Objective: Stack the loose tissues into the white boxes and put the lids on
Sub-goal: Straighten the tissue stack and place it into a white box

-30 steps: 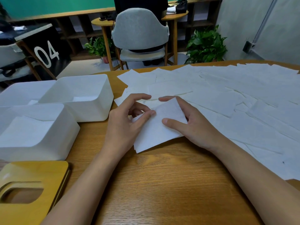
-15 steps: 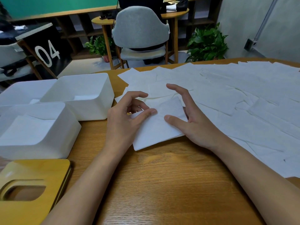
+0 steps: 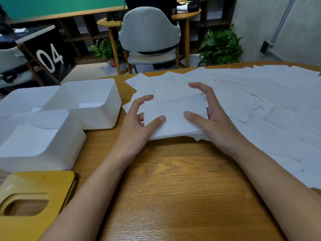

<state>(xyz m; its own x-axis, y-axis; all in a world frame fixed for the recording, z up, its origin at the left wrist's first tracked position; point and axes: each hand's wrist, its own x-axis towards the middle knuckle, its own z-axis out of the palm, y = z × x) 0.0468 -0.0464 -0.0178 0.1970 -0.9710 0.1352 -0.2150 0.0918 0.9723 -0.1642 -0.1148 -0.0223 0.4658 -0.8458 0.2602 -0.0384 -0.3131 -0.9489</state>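
Observation:
A small stack of white tissues [image 3: 175, 117] sits squared up at the table's middle. My left hand [image 3: 139, 124] grips its left end with the thumb on top, and my right hand [image 3: 210, 117] grips its right end the same way. Many loose tissues [image 3: 260, 101] cover the table to the right and behind. Three white boxes stand at the left: the near box [image 3: 41, 160] has tissues inside, the far box [image 3: 97, 119] holds few, and a third box [image 3: 22, 98] lies behind. A yellow wooden lid [image 3: 34, 185] with an oval slot rests at the bottom left.
The wooden table [image 3: 173, 188] shows bare wood in front of my arms. Beyond the table's far edge are a grey chair [image 3: 149, 32], potted plants [image 3: 220, 46] and a black sign marked 04 [image 3: 50, 56].
The tissue pile has turned from a skewed angle to lie straight. Both hands have moved to its two ends and closed on it, the right hand shifting outward.

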